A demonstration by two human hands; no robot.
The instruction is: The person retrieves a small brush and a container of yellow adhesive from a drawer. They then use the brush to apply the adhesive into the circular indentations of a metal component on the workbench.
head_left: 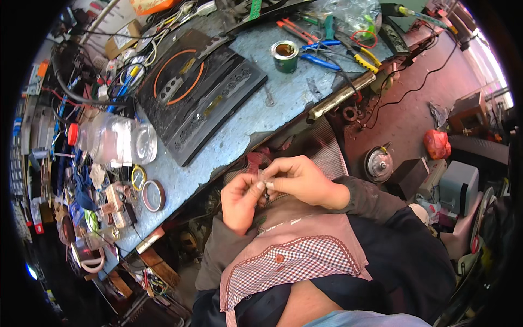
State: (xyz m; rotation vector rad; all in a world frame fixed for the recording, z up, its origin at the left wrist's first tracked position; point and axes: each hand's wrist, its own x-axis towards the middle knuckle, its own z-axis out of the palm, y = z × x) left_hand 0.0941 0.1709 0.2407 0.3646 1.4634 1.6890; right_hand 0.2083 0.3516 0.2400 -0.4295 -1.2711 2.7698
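My left hand (pixel 242 200) and my right hand (pixel 304 182) meet in front of my apron (pixel 298 257), off the near edge of the blue workbench (pixel 241 122). Between the fingertips and thumbs of both hands is a small part, mostly hidden; a small dark bit of it shows just below the fingers. What it is I cannot tell. Ahead on the bench lies a black induction cooktop (pixel 204 98) with an orange ring on its top. A green tin (pixel 285 61) with brown contents stands beyond it, beside blue-handled pliers (pixel 320 61).
Yellow-handled pliers (pixel 365 60) and a green-handled tool (pixel 329 27) lie at the bench's far right. On the left are a clear plastic jar (pixel 106 139) with a red cap, a tape roll (pixel 153 195) and heaped clutter. Boxes and a metal disc part (pixel 378 164) sit on the floor at right.
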